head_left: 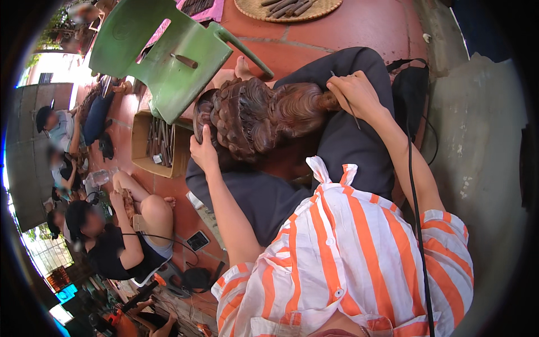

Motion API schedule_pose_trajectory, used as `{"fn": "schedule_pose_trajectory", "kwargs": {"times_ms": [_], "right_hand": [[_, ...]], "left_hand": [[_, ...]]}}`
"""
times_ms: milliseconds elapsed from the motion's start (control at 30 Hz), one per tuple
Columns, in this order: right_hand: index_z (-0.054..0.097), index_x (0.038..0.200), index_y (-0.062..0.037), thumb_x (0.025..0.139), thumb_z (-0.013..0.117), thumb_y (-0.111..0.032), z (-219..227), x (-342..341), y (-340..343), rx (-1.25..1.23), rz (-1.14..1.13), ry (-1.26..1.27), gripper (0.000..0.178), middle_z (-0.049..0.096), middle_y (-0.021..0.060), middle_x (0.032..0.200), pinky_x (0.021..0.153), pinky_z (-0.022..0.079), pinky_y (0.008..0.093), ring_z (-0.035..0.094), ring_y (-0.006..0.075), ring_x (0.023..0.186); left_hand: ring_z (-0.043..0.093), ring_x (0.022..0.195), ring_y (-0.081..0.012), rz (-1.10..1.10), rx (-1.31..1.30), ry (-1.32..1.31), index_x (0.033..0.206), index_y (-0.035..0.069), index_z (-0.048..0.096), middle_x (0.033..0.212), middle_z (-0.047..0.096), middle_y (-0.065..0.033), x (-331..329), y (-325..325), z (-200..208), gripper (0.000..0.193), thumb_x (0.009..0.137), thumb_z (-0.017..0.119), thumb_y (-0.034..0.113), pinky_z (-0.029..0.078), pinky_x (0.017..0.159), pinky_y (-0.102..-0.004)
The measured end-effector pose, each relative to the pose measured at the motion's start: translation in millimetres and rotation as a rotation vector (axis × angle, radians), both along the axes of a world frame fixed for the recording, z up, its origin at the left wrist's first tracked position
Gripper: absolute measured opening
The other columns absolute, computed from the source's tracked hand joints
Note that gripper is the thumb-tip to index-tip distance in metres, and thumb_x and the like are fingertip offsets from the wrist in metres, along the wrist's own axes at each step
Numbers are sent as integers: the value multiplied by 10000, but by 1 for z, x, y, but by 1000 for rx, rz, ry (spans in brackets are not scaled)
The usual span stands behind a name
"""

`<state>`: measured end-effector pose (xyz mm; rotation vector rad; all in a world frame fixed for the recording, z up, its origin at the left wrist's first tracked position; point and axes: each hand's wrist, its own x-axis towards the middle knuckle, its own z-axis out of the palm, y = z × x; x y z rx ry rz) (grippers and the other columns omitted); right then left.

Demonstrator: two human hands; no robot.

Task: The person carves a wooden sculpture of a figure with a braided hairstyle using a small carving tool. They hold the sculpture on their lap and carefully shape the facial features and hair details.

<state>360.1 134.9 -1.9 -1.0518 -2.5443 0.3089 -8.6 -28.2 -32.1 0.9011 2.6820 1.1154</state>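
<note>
A dark brown wood carving (247, 118) with rounded, layered relief lies across my lap. At its left end, my left hand (203, 150) grips the rim, thumb up, the other fingers partly hidden. Over its narrow right end, my right hand (355, 94) is closed around a thin dark pointed tool (352, 110), whose tips show above and below the fingers. Whether that tool touches the wood I cannot tell.
A green plastic chair (168, 67) with a stick-like tool (184, 60) on it stands ahead-left. Below it sits a cardboard box (147, 163) of rod-like tools. A woven tray (255, 10) holds more sticks. A phone (197, 240) lies on the tiles; several people sit at left.
</note>
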Motion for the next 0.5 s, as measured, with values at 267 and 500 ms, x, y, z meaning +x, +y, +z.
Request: {"fn": "schedule_pose_trajectory", "kwargs": {"times_ms": [267, 500], "right_hand": [[568, 818, -59, 946, 522, -123, 20, 15, -52, -108, 59, 153, 150, 580, 103, 674, 722, 373, 381, 567, 296, 660], [684, 990, -21, 926, 554, -104, 36, 23, -74, -318, -3, 205, 167, 651, 101, 781, 768, 406, 353, 614, 255, 737]], "left_hand": [[642, 901, -419, -101, -103, -23, 972, 6, 670, 905, 675, -242, -17, -6, 5, 531, 838, 654, 520, 476, 798, -444], [663, 817, -386, -132, -87, -20, 934, -11, 662, 822, 676, -223, -19, -4, 6, 527, 837, 663, 507, 487, 750, -415]]}}
